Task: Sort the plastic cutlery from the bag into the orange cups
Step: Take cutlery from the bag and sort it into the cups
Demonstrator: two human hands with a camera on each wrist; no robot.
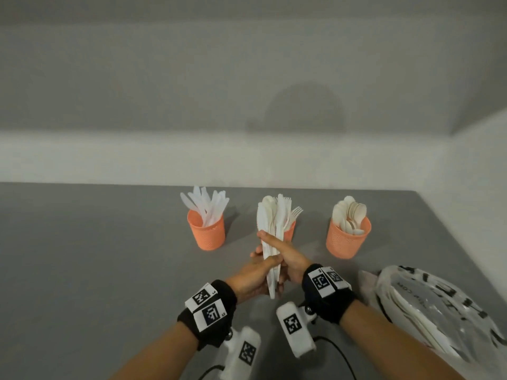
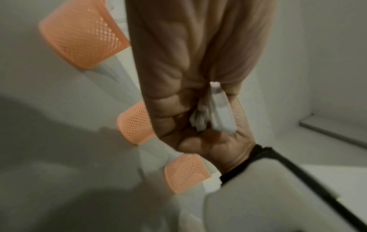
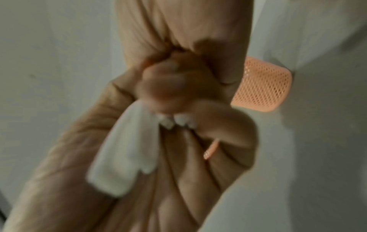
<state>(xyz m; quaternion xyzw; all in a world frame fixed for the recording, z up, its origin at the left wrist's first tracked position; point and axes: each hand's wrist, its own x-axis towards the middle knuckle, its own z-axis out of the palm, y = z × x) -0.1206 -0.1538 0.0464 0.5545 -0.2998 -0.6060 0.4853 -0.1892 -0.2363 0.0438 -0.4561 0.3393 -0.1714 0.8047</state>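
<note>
I hold a bundle of white plastic cutlery (image 1: 271, 229) upright over the table, with knives, forks and spoons mixed. My left hand (image 1: 263, 267) grips its lower part. My right hand (image 1: 275, 244) wraps it just above, one finger laid across the front. The handle ends (image 2: 216, 116) show between both palms, blurred in the right wrist view (image 3: 127, 149). Three orange mesh cups stand behind: the left cup (image 1: 207, 234) holds knives, the middle cup (image 1: 290, 233), mostly hidden by the bundle, holds forks, and the right cup (image 1: 348, 239) holds spoons.
A clear printed plastic bag (image 1: 428, 311) with more white cutlery lies at the right, near the table's right edge. The grey table (image 1: 96, 256) ends at a pale wall behind the cups. Cables trail below my wrists.
</note>
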